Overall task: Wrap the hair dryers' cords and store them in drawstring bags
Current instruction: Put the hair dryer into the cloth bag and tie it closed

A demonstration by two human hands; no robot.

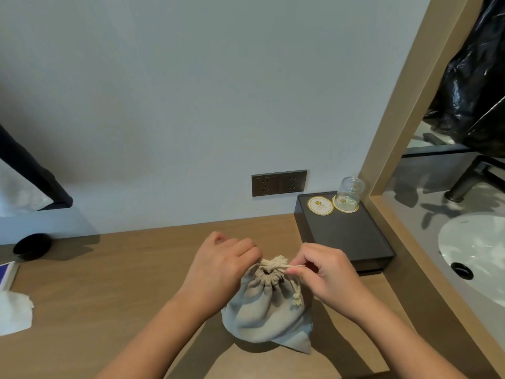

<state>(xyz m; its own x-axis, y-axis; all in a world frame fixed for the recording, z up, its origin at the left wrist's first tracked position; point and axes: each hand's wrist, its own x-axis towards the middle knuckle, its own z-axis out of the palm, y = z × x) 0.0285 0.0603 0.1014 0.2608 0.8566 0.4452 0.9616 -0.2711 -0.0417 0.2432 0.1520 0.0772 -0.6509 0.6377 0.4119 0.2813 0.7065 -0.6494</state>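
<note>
Hands met over the gathered neck of a grey drawstring bag point(266, 313), which sat plump on the wooden counter point(131, 272) directly beneath and between them. The left hand point(221, 266) was curled shut against the left side of the puckered mouth, steadying it. The right hand point(325, 272) pinched the pale drawstring point(295, 266) between thumb and forefinger, the cord running taut from the neck toward that hand, so the line of pull lay roughly sideways, left to right. Both hands were equally close to the neck; the bag's body bulged down toward the person. Its contents were hidden, though likely a dryer. A knotted cord end point(296, 298) hung just below the right hand. Cinching looked nearly finished.
</note>
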